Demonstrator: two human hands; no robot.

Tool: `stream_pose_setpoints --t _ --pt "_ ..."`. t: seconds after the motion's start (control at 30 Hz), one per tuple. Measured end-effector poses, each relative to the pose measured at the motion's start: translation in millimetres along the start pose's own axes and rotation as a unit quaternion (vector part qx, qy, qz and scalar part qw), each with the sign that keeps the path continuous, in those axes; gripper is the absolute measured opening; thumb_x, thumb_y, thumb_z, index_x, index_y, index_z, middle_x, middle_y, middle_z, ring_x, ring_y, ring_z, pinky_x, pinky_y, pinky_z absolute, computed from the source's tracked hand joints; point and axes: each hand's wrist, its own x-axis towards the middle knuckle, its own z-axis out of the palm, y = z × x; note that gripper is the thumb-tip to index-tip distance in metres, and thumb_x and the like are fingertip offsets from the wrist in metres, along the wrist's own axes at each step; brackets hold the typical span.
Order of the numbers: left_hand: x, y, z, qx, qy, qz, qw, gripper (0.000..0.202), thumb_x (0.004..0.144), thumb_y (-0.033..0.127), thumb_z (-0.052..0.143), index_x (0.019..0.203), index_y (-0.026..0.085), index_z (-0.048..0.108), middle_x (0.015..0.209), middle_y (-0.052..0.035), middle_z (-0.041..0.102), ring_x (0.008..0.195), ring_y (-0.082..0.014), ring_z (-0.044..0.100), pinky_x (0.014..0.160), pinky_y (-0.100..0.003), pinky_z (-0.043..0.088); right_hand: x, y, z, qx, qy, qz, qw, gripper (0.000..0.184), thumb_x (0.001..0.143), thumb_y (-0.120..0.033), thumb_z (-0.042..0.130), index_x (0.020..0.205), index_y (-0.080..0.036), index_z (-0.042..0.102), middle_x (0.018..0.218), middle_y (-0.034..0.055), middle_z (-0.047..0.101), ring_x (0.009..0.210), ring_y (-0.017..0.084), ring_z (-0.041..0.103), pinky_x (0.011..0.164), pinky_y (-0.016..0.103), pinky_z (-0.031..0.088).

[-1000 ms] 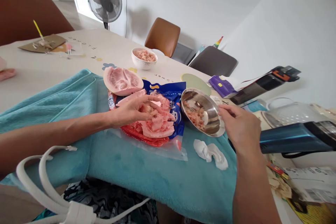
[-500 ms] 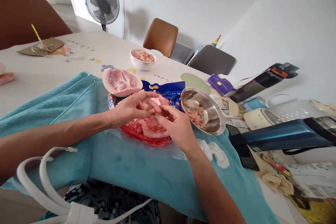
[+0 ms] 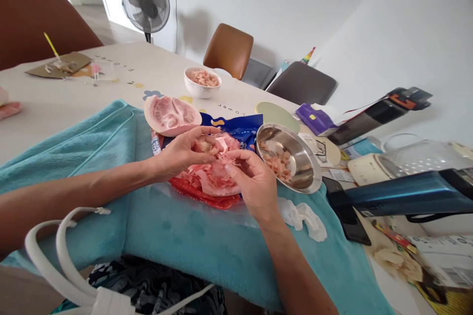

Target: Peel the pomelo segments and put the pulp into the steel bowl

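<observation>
My left hand (image 3: 188, 152) is closed around a pale pomelo segment (image 3: 204, 145), held between thumb and fingers. My right hand (image 3: 254, 177) pinches a thin bit of pinkish membrane (image 3: 232, 160) a little to the right of that segment. Beneath both hands lies a heap of pink pomelo peel and membrane (image 3: 203, 177) on a red and blue plastic bag (image 3: 231, 122). A hollow half of pomelo rind (image 3: 173, 114) rests behind my left hand. Right of my hands a tilted steel bowl (image 3: 305, 157) holds loose pomelo flesh (image 3: 278, 163).
A teal towel (image 3: 177, 236) covers the table front. Farther back stands a white bowl (image 3: 201, 89) heaped with pomelo flesh. On the right are a crumpled tissue (image 3: 308, 221), a phone (image 3: 349, 216), a blue bottle (image 3: 399, 189) and a purple tissue pack (image 3: 315, 119). White straps (image 3: 70, 256) hang at lower left.
My right hand has moved slightly right and down, away from the left, opening a gap between the fingertips. The left hand stays nearly in place with the segment.
</observation>
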Motion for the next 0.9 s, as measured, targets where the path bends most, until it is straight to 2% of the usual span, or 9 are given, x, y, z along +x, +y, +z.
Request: stream_pose_setpoints --t 0.23,0.4,0.5,0.7,0.9 --pt "0.7 -0.3 -1.2 0.052 -0.013 -0.009 0.999 0.06 0.073 0.017 0.079 0.127 0.017 0.054 0.096 -0.0027 0.069 0.08 -0.0124 0.066 0.072 -0.024 0.052 -2.5 4.1 -1.6 0.014 0.017 0.008 1.0 0.015 0.076 -0.026 0.067 0.09 -0.024 0.068 0.088 -0.0002 0.07 0.074 0.014 0.063 0.072 0.029 0.054" --pt "0.2 -0.5 -1.3 0.081 -0.008 -0.011 0.997 0.058 0.074 0.02 0.079 0.127 0.018 0.055 0.093 -0.0008 0.066 0.074 -0.0094 0.061 0.067 -0.021 0.048 -2.4 6.5 -0.8 0.068 0.032 0.031 0.997 0.018 0.071 -0.022 0.071 0.088 -0.023 0.065 0.086 -0.0013 0.067 0.073 0.013 0.06 0.071 0.027 0.052" --pt "0.9 -0.9 -1.2 0.057 0.002 -0.014 0.998 0.057 0.072 0.021 0.081 0.124 0.018 0.057 0.089 0.0003 0.064 0.073 -0.009 0.059 0.066 -0.021 0.047 -1.5 8.2 -1.4 0.085 0.031 0.036 0.995 0.02 0.07 -0.023 0.072 0.088 -0.023 0.065 0.086 -0.0016 0.066 0.073 0.012 0.058 0.071 0.027 0.052" --pt "1.2 0.4 -0.6 0.001 0.003 -0.017 1.0 0.054 0.072 0.013 0.077 0.122 0.016 0.058 0.087 0.0003 0.065 0.073 -0.0088 0.06 0.068 -0.021 0.049 -1.2 8.8 -3.8 0.091 -0.011 0.066 0.994 0.024 0.071 -0.027 0.073 0.093 -0.023 0.065 0.087 -0.0015 0.064 0.076 0.013 0.059 0.072 0.028 0.051" --pt "-0.3 0.2 -0.1 0.032 -0.006 -0.011 0.999 0.052 0.075 0.017 0.076 0.123 0.017 0.056 0.086 0.0008 0.065 0.073 -0.0087 0.061 0.065 -0.019 0.049 -2.3 1.7 0.6 0.062 -0.026 0.09 0.994 0.027 0.072 -0.035 0.076 0.095 -0.022 0.068 0.085 -0.0013 0.064 0.075 0.013 0.057 0.073 0.028 0.05"
